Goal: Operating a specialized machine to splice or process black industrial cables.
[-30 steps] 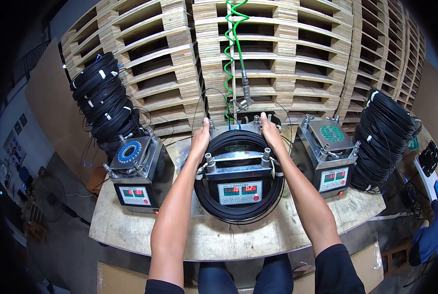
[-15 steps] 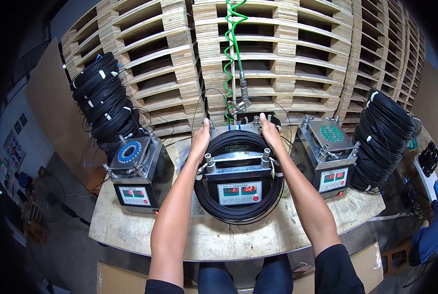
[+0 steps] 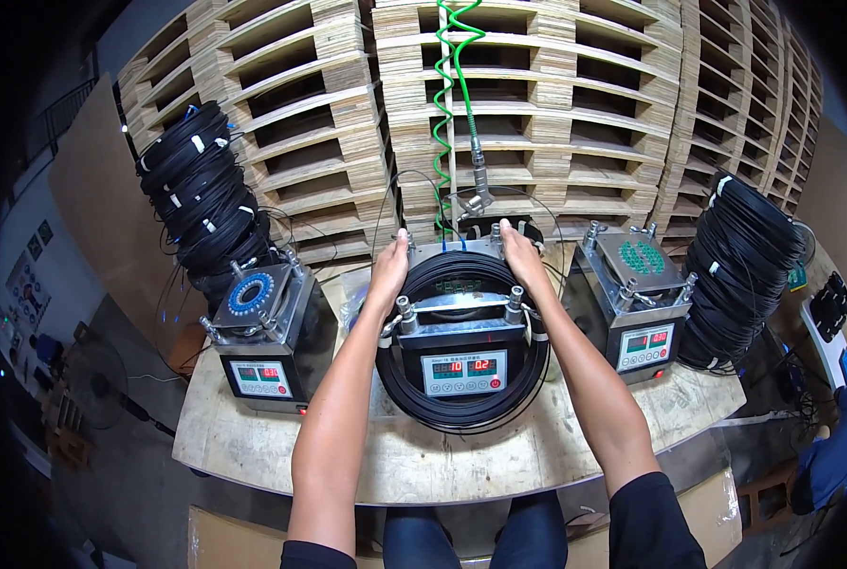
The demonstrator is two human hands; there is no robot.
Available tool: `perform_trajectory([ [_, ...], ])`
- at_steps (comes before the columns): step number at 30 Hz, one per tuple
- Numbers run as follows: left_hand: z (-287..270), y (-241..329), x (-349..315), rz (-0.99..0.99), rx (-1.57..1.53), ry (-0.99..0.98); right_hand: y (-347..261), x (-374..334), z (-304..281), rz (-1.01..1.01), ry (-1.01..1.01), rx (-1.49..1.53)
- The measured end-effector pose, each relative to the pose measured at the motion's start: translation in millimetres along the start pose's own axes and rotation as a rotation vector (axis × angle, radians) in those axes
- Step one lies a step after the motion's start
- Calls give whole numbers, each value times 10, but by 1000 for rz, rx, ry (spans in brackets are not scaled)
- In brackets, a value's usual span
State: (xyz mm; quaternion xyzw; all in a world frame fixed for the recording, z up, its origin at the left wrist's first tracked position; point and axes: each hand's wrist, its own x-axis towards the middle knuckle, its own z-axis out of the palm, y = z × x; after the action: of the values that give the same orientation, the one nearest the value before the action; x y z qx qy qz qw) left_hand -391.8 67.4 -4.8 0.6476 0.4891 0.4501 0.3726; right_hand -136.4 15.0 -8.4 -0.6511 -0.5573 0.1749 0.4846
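Note:
A thick coil of black cable (image 3: 395, 387) sits around the middle metal machine (image 3: 511, 339), which has a lit panel (image 3: 463, 374) with red digits. Beside the machine's far left post, my left hand (image 3: 386, 270) is closed with its thumb up. My right hand (image 3: 523, 258) is held the same way at the far right post. Both touch the upper edge of the coil or the fixture. The other fingers are mostly hidden, so what they grip cannot be made out. Two blue-tipped cable ends (image 3: 454, 245) show between the hands.
Similar machines stand at left (image 3: 257, 327), with a blue ring, and right (image 3: 640, 294), with green dots. Tall stacks of black cable coils rise at left (image 3: 196, 194) and right (image 3: 741, 275). A green spiral hose (image 3: 461, 71) carries a hanging metal fitting (image 3: 480, 180). Wooden pallets (image 3: 528, 104) fill the back.
The hanging metal fitting has swung slightly to the right. Digits on the machine displays have changed. My hands and the cable coil have hardly moved.

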Motion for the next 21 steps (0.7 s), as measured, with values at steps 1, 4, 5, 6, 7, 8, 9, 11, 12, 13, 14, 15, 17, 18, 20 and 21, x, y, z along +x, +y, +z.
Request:
perform_trajectory([
  [1,4,30,-31,-7,1,14,15,3,8,1,-2,0],
  [4,-13,29,-17,-34,1,19,39,11,33,-27,7,48],
  [5,-21,18,-1,-51,1,8,35,12,42,-12,9,65],
  [6,-26,2,5,-51,1,8,31,14,47,3,12,82],
  [7,-20,23,-6,-72,3,5,53,34,38,4,14,81],
  [8,-13,47,-15,-92,5,1,76,58,19,18,-12,71],
  [9,-4,74,-20,-91,4,-2,102,76,3,32,-38,60],
  [11,-27,84,-21,-148,0,-36,71,59,14,27,-26,60],
  [12,-27,89,-21,-148,0,-36,59,51,13,23,-13,58],
  [13,-27,77,-17,-134,-4,-35,43,45,8,22,-14,59],
  [14,-24,65,-12,-121,-9,-34,28,41,1,38,-15,23],
  [15,-21,51,-8,-121,-8,-34,14,35,-6,55,-16,-12],
  [17,-35,-3,14,-40,-5,-16,-33,-8,17,27,1,-15],
  [18,-46,-31,23,-41,-4,-12,-59,-29,32,0,19,-19],
  [20,-21,-31,33,-36,-6,-3,-42,-25,25,-9,14,6],
  [21,-14,-35,31,-36,-6,-3,-37,-22,30,-19,5,32],
])
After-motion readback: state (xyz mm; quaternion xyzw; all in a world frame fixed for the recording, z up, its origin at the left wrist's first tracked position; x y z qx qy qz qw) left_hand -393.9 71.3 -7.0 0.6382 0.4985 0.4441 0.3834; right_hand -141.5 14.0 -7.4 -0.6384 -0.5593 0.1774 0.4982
